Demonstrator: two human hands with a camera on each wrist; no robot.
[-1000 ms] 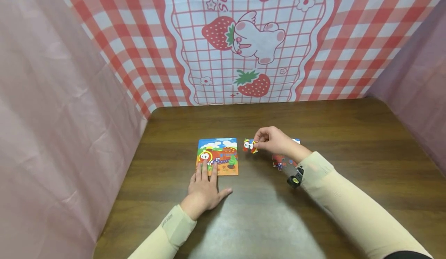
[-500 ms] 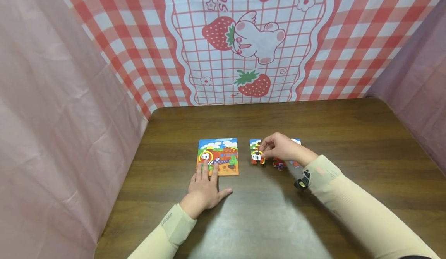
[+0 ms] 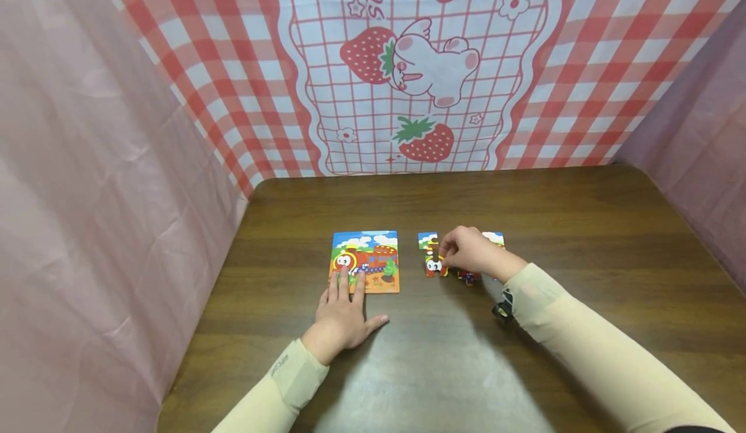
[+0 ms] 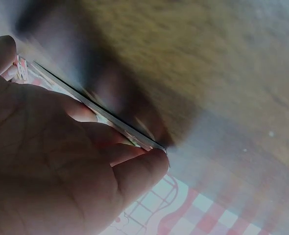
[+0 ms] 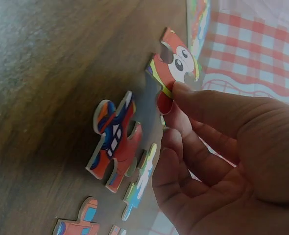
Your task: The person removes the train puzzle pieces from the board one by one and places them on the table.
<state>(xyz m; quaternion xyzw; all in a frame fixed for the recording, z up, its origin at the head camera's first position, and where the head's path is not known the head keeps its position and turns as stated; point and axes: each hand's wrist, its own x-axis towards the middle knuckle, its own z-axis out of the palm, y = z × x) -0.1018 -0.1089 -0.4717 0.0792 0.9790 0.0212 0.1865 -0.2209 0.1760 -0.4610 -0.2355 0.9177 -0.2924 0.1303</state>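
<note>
My left hand (image 3: 340, 323) lies with straight fingers on the lower edge of a square train picture card (image 3: 373, 245). The left wrist view shows this card edge-on (image 4: 117, 122), beside the fingers. In my right hand (image 3: 474, 252), thumb and fingers pinch a jigsaw puzzle piece with two cartoon eyes (image 5: 176, 61). That piece is just below a sky-blue corner puzzle piece (image 3: 427, 239) on the table; whether the two touch cannot be told. Under the right hand lies a red puzzle piece with purple-blue wheels (image 5: 127, 152), partly hidden in the head view.
Another sky puzzle piece (image 3: 494, 237) lies beyond the right hand. Further loose pieces, one red with light-blue windows (image 5: 78, 226), lie nearby on the brown wooden table (image 3: 384, 381). A red-checked strawberry cloth (image 3: 408, 135) hangs behind the table, with pink curtains (image 3: 116, 226) at the sides.
My right hand has carried the eyed puzzle piece right and down, uncovering the sky corner piece, then slightly further right. The left hand has stayed on the card.
</note>
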